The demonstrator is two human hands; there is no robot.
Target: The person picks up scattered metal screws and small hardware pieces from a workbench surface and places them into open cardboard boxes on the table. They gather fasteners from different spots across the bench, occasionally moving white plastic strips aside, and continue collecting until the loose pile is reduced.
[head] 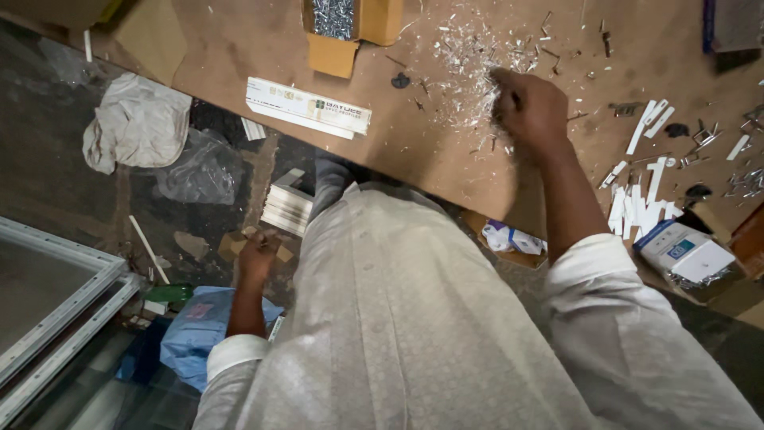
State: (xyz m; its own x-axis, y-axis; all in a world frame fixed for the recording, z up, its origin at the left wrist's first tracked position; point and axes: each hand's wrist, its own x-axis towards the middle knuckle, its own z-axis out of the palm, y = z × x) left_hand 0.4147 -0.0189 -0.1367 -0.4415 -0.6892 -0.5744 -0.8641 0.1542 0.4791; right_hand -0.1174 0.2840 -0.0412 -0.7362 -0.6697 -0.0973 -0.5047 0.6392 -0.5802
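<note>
Silvery screws, scattered, under right hand

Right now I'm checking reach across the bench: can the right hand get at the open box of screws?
Probably yes: the right hand rests in metal shavings on the same bench, and nothing stands between it and the box of screws.

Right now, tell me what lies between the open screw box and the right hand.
In the head view, scattered metal shavings cover the board between the screw box and the right hand.
</note>
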